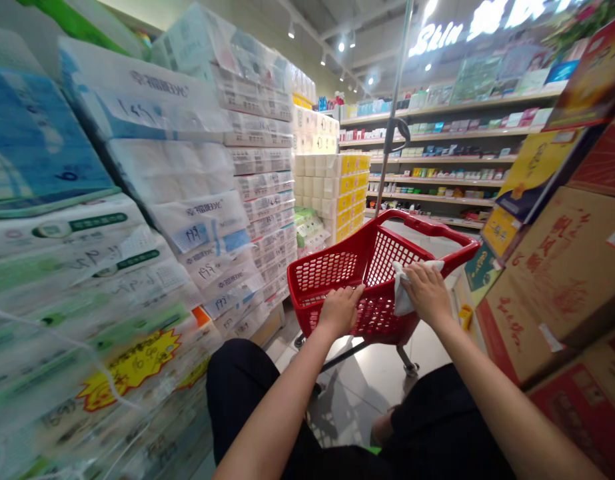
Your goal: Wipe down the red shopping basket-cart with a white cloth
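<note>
Between stacked tissue packs (187,200) on the left and cardboard boxes (562,280) on the right, a red basket (332,267) on wheels stands on the aisle floor (367,387) straight ahead of the person, its long axis running away toward the far right. The left hand (341,308) is closed over the near rim's left part, arm stretched forward. The right hand (427,292), equally near, curls down on a white cloth (401,300), pressing it against the rim's right part.
</note>
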A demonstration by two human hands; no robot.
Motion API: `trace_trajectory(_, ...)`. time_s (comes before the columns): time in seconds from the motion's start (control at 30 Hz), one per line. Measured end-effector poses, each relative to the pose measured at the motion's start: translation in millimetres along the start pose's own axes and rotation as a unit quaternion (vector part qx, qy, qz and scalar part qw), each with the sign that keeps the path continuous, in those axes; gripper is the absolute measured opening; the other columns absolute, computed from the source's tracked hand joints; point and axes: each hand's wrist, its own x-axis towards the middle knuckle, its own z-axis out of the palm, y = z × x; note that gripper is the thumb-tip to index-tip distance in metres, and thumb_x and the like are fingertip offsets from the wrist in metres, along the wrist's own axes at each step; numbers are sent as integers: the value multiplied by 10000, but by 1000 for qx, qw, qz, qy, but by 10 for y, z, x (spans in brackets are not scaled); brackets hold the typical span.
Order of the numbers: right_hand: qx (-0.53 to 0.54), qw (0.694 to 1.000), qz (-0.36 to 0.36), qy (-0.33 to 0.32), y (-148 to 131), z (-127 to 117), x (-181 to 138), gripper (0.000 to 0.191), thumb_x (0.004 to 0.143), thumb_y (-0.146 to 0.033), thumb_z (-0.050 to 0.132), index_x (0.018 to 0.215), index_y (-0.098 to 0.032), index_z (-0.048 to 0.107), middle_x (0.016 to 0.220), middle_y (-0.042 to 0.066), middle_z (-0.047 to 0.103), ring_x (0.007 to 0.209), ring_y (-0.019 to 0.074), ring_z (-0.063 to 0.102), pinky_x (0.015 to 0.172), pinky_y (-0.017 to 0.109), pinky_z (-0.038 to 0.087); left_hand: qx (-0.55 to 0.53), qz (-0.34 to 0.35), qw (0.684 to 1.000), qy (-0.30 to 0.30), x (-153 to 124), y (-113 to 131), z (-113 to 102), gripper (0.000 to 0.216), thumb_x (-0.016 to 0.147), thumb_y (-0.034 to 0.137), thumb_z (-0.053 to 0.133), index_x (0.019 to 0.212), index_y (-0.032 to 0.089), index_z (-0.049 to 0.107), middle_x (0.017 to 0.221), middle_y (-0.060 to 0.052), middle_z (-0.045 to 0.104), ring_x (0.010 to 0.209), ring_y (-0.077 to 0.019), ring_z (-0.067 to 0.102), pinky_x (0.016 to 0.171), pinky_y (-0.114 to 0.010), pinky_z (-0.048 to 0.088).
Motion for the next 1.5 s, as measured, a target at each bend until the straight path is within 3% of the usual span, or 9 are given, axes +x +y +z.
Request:
trace_trajectory(0.17,55,998,-2,-1,-820,151,-103,383,946,-364,400,1272,-206,524,1257,113,551,1263,287,384,1123,510,218,-3,-13,1000,-22,30,56,39,715,771,324,590,1412,185,306,1194,-116,513,1032,-273,486,883,-408,365)
trace_trajectory(0.27,89,996,-20,6,-1017,187,-143,374,949,-363,403,1279,-226,515,1221,98,573,1225,274,421,1119,517,233,-13,-8,1000,-25,23,50,37,705,737,339,610,1361,134,355,1188,-132,517,1047,-281,481,910,-410,360)
trace_trajectory(0.4,77,993,-87,-36,-637,131,-88,349,962,-351,385,1272,-258,515,1232,56,594,1199,231,467,1144,473,206,-31,10,999,-21,5,5,-1,714,739,347,602,1373,169,328,1187,-105,522,1048,-270,490,921,-398,366)
trace_trajectory(0.6,27,1000,-12,-6,-38,71,-14,360,974,-348,333,1273,-242,503,1284,53,568,1276,230,413,1147,486,168,-37,8,999,-23,39,17,-9,729,734,312,585,1394,187,301,1194,-102,523,1035,-268,499,913,-392,372)
trace_trajectory(0.73,36,998,39,31,-319,146,-71,345,963,-326,338,1237,-238,529,1256,82,577,1282,262,400,1117,511,207,-41,3,999,-25,79,87,27,758,726,328,593,1401,182,282,1203,-110,518,1050,-277,492,931,-403,366)
trace_trajectory(0.93,82,997,-10,6,-941,230,-213,371,956,-290,363,1291,-217,504,1296,84,560,1304,247,392,1125,467,243,-47,2,998,-31,79,116,46,689,716,357,611,1322,139,365,1191,-132,515,1058,-287,485,949,-416,359)
trace_trajectory(1.1,59,997,-42,-31,-557,131,-137,376,965,-320,355,1311,-273,492,1304,44,574,1273,224,443,1149,492,182,-39,5,998,-42,37,63,-14,701,757,357,576,1373,174,297,1242,-120,499,1091,-284,476,951,-414,353)
trace_trajectory(1.3,2,999,33,-20,89,54,7,367,968,-358,329,1274,-280,515,1320,29,563,1316,234,392,1143,531,148,-43,1,999,-33,51,57,-12,730,733,325,582,1385,170,293,1205,-108,519,1056,-275,488,941,-400,363)
trace_trajectory(1.5,33,999,31,1,-396,138,-103,391,958,-303,346,1308,-234,506,1307,77,563,1331,260,370,1133,505,219,-48,-9,998,-36,93,123,20,727,733,341,585,1382,180,297,1213,-111,510,1056,-283,491,942,-411,370)
